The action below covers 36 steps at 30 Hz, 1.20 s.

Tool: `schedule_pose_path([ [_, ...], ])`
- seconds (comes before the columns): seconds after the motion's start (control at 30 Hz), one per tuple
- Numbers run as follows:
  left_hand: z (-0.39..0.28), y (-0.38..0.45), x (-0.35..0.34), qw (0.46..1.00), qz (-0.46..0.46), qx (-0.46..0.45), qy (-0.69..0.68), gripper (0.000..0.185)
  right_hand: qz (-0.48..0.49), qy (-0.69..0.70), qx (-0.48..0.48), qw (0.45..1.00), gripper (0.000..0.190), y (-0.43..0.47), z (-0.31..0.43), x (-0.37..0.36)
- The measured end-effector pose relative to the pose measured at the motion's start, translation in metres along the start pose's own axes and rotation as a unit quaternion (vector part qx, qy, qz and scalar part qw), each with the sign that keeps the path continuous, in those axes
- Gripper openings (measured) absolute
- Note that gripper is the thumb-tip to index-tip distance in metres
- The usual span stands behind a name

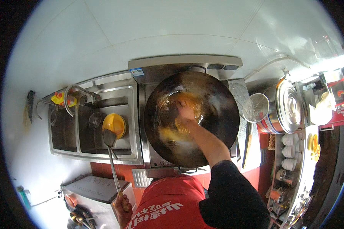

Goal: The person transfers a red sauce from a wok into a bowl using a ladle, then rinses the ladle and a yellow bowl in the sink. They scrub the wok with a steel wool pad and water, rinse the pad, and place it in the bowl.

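Observation:
A large dark wok (218,131) sits on the stove, with brownish-yellow liquid (169,134) in its bottom. My right hand (186,113) reaches down into the wok over the liquid; its fingers are blurred, so whether they hold anything cannot be told. Low at the left, my left hand (123,203) grips the handle end of a long metal wok spatula (113,169). The spatula's dark blade (109,138) is over the sink, at the lower edge of a yellow bowl (114,123).
The double sink (78,128) with a curved faucet (67,100) adjoins the stove's left side. Right of the wok lie a wire-mesh strainer (256,108) with a wooden handle and a large lidded pot (289,107). Stacked white bowls (289,151) fill a shelf farther right.

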State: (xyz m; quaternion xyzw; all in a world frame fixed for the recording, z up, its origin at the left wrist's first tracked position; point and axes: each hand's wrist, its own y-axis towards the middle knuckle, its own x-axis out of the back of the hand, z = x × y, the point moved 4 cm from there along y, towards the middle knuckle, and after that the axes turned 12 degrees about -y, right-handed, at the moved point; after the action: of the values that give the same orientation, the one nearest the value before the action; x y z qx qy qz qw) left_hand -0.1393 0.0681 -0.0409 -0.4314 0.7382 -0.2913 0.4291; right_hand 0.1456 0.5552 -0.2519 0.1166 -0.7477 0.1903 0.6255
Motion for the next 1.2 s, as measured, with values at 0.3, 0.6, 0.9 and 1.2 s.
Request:
schedule_pose_path([
  [0.3,0.011,0.021,0.043,0.999,-0.029,-0.028,-0.018,0.026,0.003,-0.218,0.149,0.964,0.048,0.046,-0.117,0.060],
  [0.6,-0.002,0.060,0.040,0.999,0.028,-0.010,0.021,0.027,0.042,-0.185,0.064,0.980,0.038,-0.080,-0.211,0.053],
  [0.9,-0.018,0.072,0.030,0.989,0.118,0.061,-0.062,0.028,0.217,-0.108,0.062,0.968,0.030,-0.242,-0.049,0.018],
  [1.2,-0.031,0.076,0.057,0.996,0.093,0.006,0.014,0.030,0.063,0.329,-0.125,0.934,0.032,-0.115,0.106,0.000],
])
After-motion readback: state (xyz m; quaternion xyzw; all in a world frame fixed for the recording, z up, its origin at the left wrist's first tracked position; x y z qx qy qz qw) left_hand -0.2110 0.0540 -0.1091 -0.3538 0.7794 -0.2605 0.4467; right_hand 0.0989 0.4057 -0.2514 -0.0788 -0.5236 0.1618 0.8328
